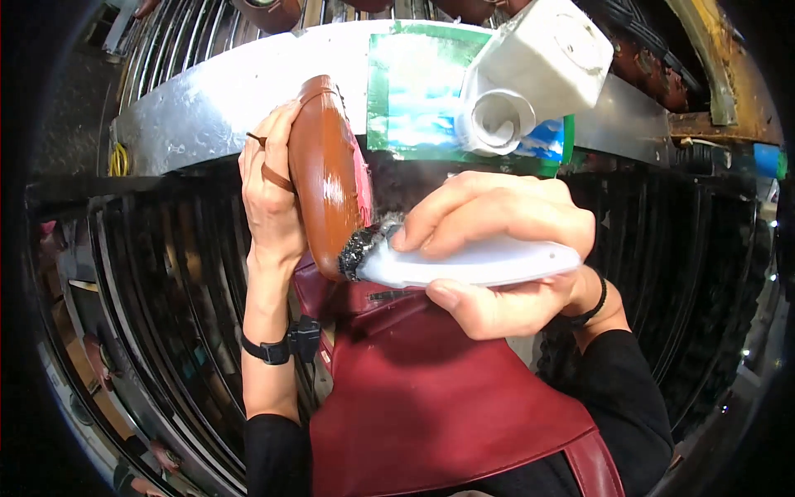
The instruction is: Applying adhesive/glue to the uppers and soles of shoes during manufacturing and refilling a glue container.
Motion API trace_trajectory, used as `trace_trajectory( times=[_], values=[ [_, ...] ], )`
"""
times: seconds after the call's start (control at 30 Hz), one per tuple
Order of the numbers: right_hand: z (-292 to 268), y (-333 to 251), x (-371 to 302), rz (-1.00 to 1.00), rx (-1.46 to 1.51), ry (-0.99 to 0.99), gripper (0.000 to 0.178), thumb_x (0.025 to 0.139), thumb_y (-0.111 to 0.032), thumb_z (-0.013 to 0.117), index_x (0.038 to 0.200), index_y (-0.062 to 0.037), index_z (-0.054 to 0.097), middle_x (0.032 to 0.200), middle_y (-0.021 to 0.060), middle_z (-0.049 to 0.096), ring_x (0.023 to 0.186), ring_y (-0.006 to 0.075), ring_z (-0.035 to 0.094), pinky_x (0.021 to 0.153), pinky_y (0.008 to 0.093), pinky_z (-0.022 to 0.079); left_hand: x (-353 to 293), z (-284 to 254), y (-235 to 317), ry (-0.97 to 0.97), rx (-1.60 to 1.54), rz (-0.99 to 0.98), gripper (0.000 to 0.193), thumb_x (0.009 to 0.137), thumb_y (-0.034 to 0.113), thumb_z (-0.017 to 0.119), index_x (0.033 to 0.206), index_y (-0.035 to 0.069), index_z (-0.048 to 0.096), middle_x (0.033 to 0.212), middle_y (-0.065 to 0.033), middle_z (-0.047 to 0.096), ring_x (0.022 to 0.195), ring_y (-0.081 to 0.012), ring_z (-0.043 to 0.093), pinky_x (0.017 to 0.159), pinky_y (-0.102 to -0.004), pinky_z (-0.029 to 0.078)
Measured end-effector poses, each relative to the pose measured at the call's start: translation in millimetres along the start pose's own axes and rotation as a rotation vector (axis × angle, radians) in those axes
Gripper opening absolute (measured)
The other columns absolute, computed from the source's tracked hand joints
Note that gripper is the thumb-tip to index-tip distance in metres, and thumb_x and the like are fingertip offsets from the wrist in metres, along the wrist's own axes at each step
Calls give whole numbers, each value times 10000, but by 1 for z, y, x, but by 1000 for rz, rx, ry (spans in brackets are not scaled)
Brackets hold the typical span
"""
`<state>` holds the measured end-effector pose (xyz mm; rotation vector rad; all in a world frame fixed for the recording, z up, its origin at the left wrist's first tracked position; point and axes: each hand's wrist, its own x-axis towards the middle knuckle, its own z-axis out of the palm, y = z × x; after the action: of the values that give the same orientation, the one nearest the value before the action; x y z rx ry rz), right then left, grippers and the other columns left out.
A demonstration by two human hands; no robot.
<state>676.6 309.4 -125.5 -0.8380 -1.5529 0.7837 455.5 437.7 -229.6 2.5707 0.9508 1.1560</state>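
Nearest to me the person wears a dark red apron (447,398) over black sleeves (633,377), and a black wrist device (286,341) is strapped round the left forearm, while a thin dark bracelet (595,302) circles the right wrist. The right hand (513,228) has its grip pinched round the white handle of a brush (489,263), thumb beneath and fingers curled over the top, so the handle lies nearly level. Its dark bristles (358,253), flecked with something pale and shiny, press against the near end of a brown shoe (321,182), just by the edge where a rough pink strip (363,186) runs along the right side. The shoe sits in front of the person's body, stretched away toward the counter (207,99), its smooth surface catching a bright highlight. The left hand (272,199) is closed on it from the left, fingers laid along its side, a brown lace (277,176) crossing them; I can't see that thumb. Beyond, on the metal counter, a sheet edged with green tape (379,99) carries a white container (538,62), tilted, with a round white mouth (476,137) facing this way. Farther back run metal rollers (189,60), and more brown shoes (269,12) show at the far rim, partly cut off.
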Motion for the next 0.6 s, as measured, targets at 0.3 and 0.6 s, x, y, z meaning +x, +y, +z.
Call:
trace_trajectory(
  times=[0.3,0.6],
  values=[
    [-34,19,81,-249,-96,-6,269,664,41,722,927,68,679,942,199,729,829,275,717,750,347,583,76,-25,-11,-243,-333,-302,722,647,55,889,1312,23,609,1214,-176,671,1126,-378,632,978,-439,505],
    [-32,96,15,495,82,637,143,921,-80,743,976,51,729,826,117,741,633,139,673,556,257,531,51,20,-118,68,-884,-429,976,531,-126,864,1449,-18,550,1198,-131,699,1022,-225,698,924,-378,574]
  ],
)
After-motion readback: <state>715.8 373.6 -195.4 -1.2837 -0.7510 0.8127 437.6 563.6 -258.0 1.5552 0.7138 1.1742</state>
